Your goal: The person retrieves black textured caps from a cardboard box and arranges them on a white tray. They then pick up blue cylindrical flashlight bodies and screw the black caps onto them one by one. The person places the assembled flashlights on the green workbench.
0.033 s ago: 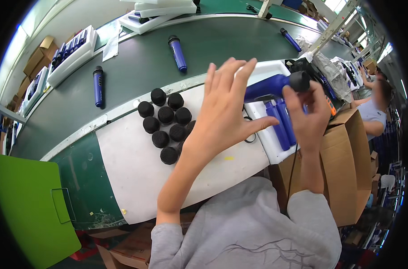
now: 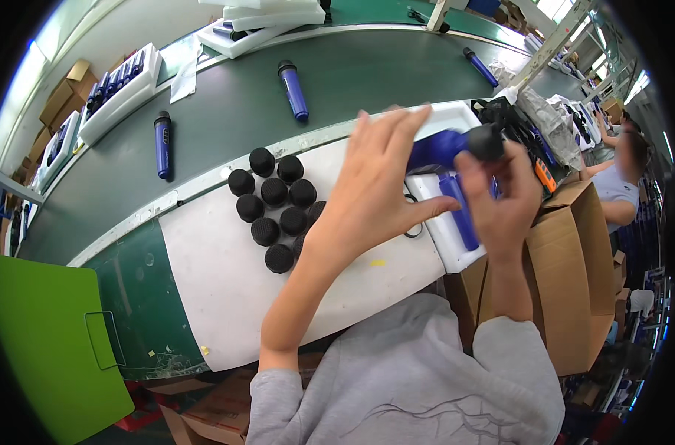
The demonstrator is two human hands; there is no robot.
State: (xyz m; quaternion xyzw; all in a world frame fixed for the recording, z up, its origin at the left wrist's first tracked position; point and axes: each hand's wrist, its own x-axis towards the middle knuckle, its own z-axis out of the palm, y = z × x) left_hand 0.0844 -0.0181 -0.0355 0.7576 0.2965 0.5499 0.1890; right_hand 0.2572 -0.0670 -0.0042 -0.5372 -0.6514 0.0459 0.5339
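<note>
A blue handheld microphone (image 2: 440,147) with a black head (image 2: 485,142) is held slantwise over the right of the bench. My right hand (image 2: 500,189), somewhat blurred, grips it near the head between thumb and fingers. Its other end meets my left hand (image 2: 374,174), whose fingers are spread and thumb stretched out; whether the palm touches the microphone is hidden. Below lies a white foam tray (image 2: 456,261) with blue microphone bodies (image 2: 462,215). Left of my left hand, several black textured microphone heads (image 2: 275,190) stand grouped on a white sheet (image 2: 204,274).
Microphones (image 2: 293,90) lie spaced out on the dark green belt (image 2: 226,104) beyond the bench. Foam trays (image 2: 122,107) line its far side. An open cardboard box (image 2: 571,282) stands at right, a green panel (image 2: 48,334) at left. Another person (image 2: 619,185) sits far right.
My right hand and the microphone have shifted slightly left and down, with the black head lower. My left hand has barely moved.
</note>
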